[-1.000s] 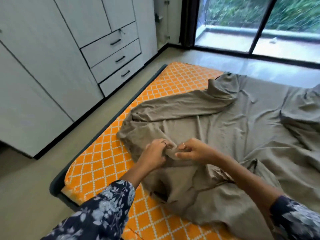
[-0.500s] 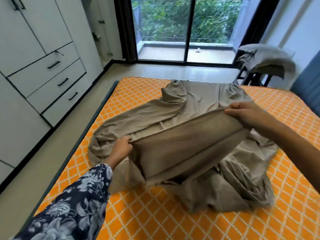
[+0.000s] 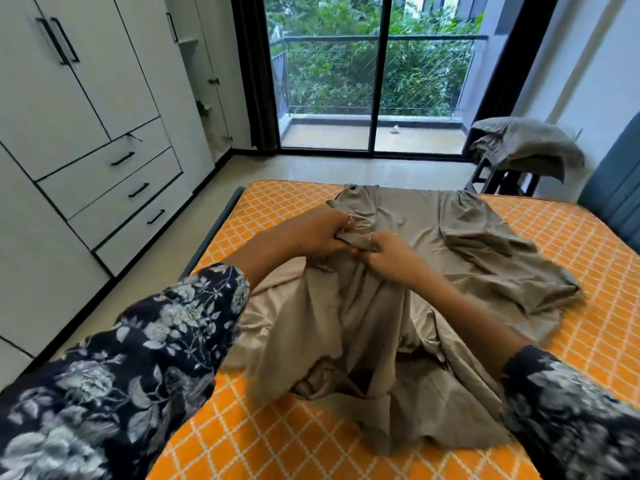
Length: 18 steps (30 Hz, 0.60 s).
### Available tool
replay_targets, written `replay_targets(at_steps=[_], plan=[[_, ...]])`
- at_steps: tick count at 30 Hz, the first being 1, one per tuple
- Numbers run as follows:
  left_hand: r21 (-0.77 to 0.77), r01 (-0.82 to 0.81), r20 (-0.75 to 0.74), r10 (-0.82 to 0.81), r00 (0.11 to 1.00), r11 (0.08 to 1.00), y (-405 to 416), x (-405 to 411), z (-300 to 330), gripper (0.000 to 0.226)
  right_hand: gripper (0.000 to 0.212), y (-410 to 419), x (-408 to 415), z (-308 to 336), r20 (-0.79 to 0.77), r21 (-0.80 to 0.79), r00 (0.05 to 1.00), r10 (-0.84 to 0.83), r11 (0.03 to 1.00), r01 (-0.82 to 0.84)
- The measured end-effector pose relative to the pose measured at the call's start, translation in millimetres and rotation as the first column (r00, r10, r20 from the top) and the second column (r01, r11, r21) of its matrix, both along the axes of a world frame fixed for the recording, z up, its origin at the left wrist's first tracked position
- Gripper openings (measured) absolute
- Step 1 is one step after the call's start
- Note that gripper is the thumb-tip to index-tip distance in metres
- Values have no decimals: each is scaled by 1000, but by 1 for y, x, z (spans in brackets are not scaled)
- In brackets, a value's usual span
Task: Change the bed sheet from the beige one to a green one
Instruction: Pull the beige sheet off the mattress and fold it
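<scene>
1. Head view: left hand (image 3: 311, 233) and right hand (image 3: 391, 252) together at centre, both pinching one bunched edge of the beige sheet (image 3: 433, 271).
2. Sheet heaped on the orange mattress (image 3: 588, 271).
3. Wardrobe (image 3: 86, 150) at 9 o'clock; draped stool (image 3: 519, 157) at 2; glass door (image 3: 374, 81) at 12.

No legible text anywhere

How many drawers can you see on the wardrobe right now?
3, stacked on the wardrobe left of the bed: top drawer, middle drawer, bottom drawer. More may lie outside the frame.
</scene>
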<state>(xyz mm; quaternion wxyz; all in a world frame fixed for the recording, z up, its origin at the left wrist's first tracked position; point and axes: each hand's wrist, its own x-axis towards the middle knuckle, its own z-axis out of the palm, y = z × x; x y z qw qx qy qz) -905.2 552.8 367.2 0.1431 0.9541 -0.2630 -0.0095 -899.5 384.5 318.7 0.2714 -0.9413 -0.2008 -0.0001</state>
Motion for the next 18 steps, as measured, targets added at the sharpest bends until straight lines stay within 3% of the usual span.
replay_targets(at_steps=[3,6,10,14,18], plan=[[142,-150,85,139,987,978,27,-2,-7,18,22,-4,2,15,47,55,999,3,998,-5],[121,-353,128,338,932,928,51,-4,-24,9,33,-4,3,28,86,78,996,-6,997,-1],[104,-550,51,548,835,829,73,-9,-34,5,29,-11,4,33,103,91,995,14,996,-23],[79,-624,-8,626,780,778,94,-13,-46,25,40,-26,4,36,105,107,994,-12,994,0],[-89,-594,-149,579,802,800,109,-19,-59,26,44,-47,15,25,46,97,999,-15,995,10]])
